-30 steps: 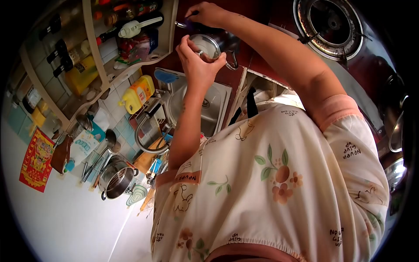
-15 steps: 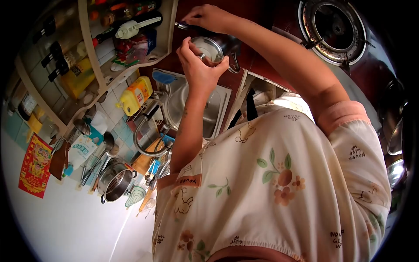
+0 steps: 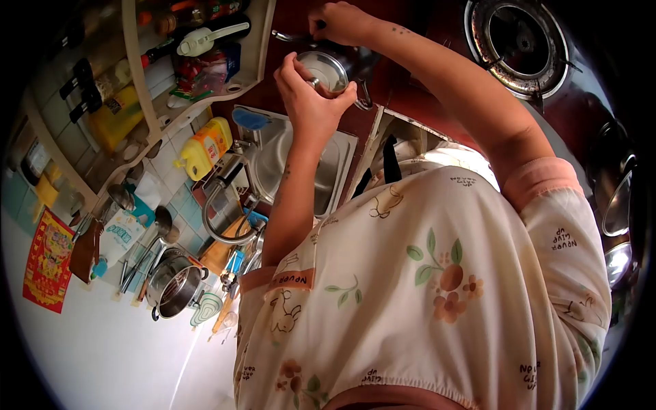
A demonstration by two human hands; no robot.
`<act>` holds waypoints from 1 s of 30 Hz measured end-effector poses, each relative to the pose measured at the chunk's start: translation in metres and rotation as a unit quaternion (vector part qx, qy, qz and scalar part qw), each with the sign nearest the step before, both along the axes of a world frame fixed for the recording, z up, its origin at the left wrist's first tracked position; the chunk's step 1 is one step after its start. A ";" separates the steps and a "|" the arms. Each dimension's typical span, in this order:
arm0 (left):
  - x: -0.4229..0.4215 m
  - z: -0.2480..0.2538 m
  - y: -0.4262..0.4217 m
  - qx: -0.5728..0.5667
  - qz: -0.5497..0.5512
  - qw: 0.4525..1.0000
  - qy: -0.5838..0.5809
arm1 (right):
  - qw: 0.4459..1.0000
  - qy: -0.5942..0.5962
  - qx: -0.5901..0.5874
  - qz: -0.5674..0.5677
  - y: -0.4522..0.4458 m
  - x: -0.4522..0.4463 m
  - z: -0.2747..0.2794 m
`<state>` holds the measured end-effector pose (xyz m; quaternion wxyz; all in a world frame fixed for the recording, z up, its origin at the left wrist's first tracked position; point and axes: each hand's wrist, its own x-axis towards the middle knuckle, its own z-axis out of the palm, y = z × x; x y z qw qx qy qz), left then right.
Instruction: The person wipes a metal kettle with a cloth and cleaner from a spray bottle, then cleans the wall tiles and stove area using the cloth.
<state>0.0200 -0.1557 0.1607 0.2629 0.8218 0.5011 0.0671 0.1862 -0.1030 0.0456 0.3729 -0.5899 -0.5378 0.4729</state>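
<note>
A round glass lid (image 3: 324, 71) with a metal rim and a knob is held by my left hand (image 3: 307, 96), its fingers and thumb spread around the edge. Beneath and beyond the lid lies a dark-looking pot (image 3: 355, 68), mostly hidden; a looped metal handle (image 3: 364, 94) shows at its near right. My right hand (image 3: 345, 24) is above the pot's far side, fingers curled inward. Whatever is in those fingers is too small or dark to make out. A slim metal piece (image 3: 288, 35), perhaps the pot's other handle, points left just past the lid.
A steel sink (image 3: 273, 154) with a curved faucet (image 3: 208, 212) sits nearer my body on the left. A yellow jug (image 3: 206, 147) stands behind it. Shelves (image 3: 154, 116) of bottles line the left wall. A gas burner (image 3: 519, 44) is at right, above an open cabinet (image 3: 403, 126).
My right hand has moved right from the slim metal piece, exposing more of it, and its fingers are now more curled. My left hand stays on the lid, shifted only slightly in view.
</note>
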 end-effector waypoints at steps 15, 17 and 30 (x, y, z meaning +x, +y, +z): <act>0.003 0.002 0.000 -0.009 0.009 1.000 -0.007 | 0.999 -0.034 -0.018 0.030 -0.008 0.001 0.006; 0.002 0.002 0.000 -0.010 0.009 1.000 -0.006 | 0.996 -0.030 -0.057 0.063 -0.006 0.001 0.011; 0.002 0.003 0.001 -0.018 0.010 1.000 0.002 | 0.990 -0.116 -0.025 0.076 0.006 -0.004 0.012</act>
